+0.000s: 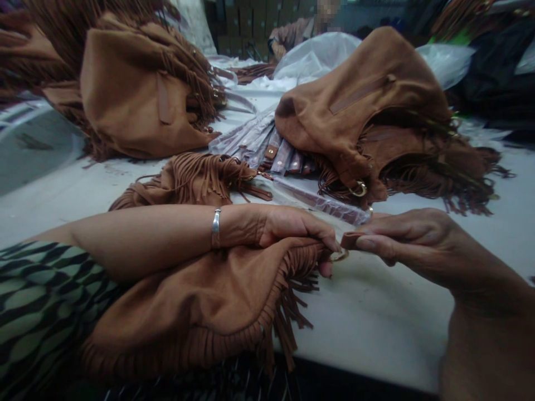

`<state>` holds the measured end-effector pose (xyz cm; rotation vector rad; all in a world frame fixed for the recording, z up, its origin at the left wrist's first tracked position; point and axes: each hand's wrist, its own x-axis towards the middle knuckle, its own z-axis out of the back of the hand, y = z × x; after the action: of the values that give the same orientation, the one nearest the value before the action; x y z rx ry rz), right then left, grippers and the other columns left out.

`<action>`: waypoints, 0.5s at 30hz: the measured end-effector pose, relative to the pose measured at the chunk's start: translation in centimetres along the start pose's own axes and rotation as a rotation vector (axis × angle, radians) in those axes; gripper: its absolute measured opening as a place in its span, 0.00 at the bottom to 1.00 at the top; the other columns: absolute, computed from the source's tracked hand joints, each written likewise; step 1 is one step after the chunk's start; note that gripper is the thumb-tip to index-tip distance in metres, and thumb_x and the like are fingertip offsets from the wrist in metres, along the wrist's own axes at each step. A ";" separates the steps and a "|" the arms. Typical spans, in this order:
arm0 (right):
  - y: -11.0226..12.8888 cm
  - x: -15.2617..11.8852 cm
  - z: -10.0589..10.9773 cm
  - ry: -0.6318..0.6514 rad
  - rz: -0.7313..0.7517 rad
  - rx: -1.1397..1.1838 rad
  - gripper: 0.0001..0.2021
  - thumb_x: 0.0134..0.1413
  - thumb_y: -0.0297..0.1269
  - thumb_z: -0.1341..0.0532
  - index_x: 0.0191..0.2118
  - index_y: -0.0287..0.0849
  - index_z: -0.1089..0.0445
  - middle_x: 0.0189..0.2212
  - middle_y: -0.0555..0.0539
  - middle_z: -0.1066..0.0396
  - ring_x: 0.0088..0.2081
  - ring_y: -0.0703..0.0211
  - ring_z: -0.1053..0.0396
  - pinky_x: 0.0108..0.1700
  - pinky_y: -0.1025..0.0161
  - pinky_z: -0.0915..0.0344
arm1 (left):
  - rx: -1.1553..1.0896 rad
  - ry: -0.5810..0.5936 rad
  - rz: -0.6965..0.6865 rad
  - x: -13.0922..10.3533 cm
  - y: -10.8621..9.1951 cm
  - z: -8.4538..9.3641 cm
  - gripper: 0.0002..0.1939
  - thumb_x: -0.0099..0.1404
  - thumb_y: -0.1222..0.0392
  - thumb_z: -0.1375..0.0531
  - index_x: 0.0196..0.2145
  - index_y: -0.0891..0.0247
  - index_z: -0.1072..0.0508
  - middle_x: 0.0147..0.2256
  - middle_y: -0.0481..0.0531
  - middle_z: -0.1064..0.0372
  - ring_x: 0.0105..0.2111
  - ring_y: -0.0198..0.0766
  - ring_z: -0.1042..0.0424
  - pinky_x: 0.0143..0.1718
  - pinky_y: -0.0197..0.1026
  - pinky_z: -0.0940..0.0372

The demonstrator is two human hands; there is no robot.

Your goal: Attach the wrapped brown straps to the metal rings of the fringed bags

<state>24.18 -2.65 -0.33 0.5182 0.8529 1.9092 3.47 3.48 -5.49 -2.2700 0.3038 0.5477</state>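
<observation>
A brown suede bag with fringe [234, 289] lies at the table's near edge, under my left forearm. My left hand [296, 228] is closed on the bag's corner, where a gold metal ring [340, 255] sticks out past the fingertips. Close to the ring, my right hand [401, 236] pinches the folded end of a brown leather strap [350, 240] between thumb and fingers. A plastic-wrapped length of strap [326, 203] runs back from near my right hand across the table. Whether the strap end touches the ring I cannot tell.
More brown fringed bags stand at the back left [129, 94] and right [355, 106]. Between them lies a bundle of plastic-wrapped straps [254, 139]. Another fringed bag [196, 178] rests behind my left forearm. Clear plastic bags [317, 55] and a person [292, 36] are farther back.
</observation>
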 end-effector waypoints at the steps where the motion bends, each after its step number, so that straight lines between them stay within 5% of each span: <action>1: 0.1 -0.1 0.1 0.025 0.030 -0.030 0.18 0.51 0.49 0.37 0.25 0.37 0.23 0.18 0.47 0.33 0.19 0.64 0.39 0.18 0.68 0.45 | 0.006 -0.011 0.006 0.0 0.0 0.1 0.11 0.52 0.58 0.39 0.28 0.71 0.26 0.24 0.54 0.28 0.22 0.37 0.30 0.24 0.38 0.33; 5: 0.6 -0.3 0.2 0.024 0.136 -0.138 0.16 0.54 0.47 0.38 0.30 0.39 0.21 0.20 0.46 0.29 0.20 0.64 0.34 0.21 0.68 0.41 | 0.019 -0.074 0.003 -0.1 0.0 -0.3 0.12 0.55 0.57 0.44 0.26 0.71 0.27 0.21 0.54 0.31 0.19 0.36 0.34 0.21 0.37 0.36; 11: 0.7 -0.2 0.3 -0.037 0.219 -0.224 0.19 0.57 0.49 0.41 0.28 0.39 0.22 0.17 0.47 0.30 0.18 0.65 0.35 0.21 0.69 0.40 | 0.093 -0.267 -0.221 -0.7 0.6 -1.8 0.13 0.57 0.57 0.44 0.24 0.70 0.27 0.19 0.51 0.35 0.17 0.32 0.38 0.20 0.35 0.40; 15: 0.6 0.1 0.1 -0.062 0.200 -0.175 0.21 0.57 0.50 0.42 0.26 0.38 0.23 0.16 0.47 0.32 0.19 0.64 0.34 0.20 0.70 0.39 | 0.144 -0.249 -0.342 -0.8 0.8 -1.6 0.14 0.57 0.56 0.44 0.25 0.71 0.27 0.17 0.50 0.37 0.16 0.31 0.40 0.19 0.34 0.44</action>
<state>23.89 -2.71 0.19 0.5701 0.6052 2.1155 2.89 1.79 -4.66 -2.0281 -0.1620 0.5980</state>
